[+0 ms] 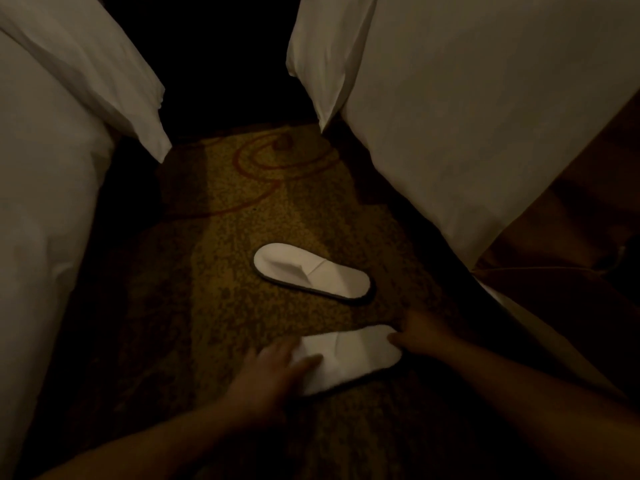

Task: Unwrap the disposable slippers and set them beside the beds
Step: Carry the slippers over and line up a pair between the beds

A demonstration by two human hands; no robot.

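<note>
Two bare forearms reach in from the bottom edge, both down at the nearer slipper (349, 358), which lies flat on the carpet (221, 244) with its white upper facing up. The left hand (273, 368) rests on the slipper's left end, fingers and thumb laid fairly straight over the fabric, so its grip is loose and flat, not clamped. The right hand (420, 336) touches the slipper's right end. It is dark and blurred there, and I cannot tell whether that grip is closed on the edge or only pressing against it.

Just beyond lies the second slipper (311, 271), also on the carpet. It is unwrapped, sole down and angled across the aisle, near the first but apart from it, and no hand touches it.

Both slippers sit in the strip of patterned carpet between two beds. The left bed (41, 202) is well apart from them, and the right bed (467, 140) is nearer, its white cover hanging just beside the right hand.
</note>
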